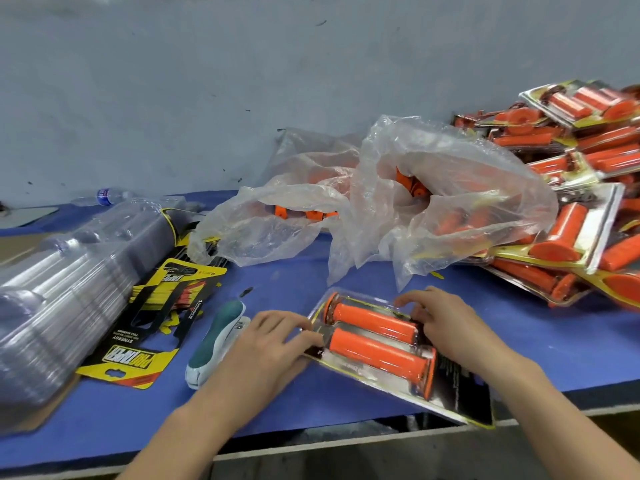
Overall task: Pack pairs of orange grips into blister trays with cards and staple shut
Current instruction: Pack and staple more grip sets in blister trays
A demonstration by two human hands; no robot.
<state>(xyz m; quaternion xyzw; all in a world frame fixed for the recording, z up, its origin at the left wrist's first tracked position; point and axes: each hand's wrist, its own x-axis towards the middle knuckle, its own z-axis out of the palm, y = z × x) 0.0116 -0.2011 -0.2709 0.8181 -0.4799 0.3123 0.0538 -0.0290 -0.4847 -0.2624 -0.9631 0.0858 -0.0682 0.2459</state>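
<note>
**Steadying the filled blister tray before stapling**

Our left grip (266, 344) pinches the blister tray's (349, 368) left rim. Our right grip (446, 323) curls over its far end, likely seating the orange grips (374, 355) on the card (460, 386). One corner overhangs the tabletop (519, 341) edge, the stapler (218, 337) lies just left, and room to shift lies rightward.

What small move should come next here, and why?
Probably the left hand lets go and takes the stapler beside it, while the right hand holds the tray: both grips already lie in it over the card, so stapling seems due.
</note>
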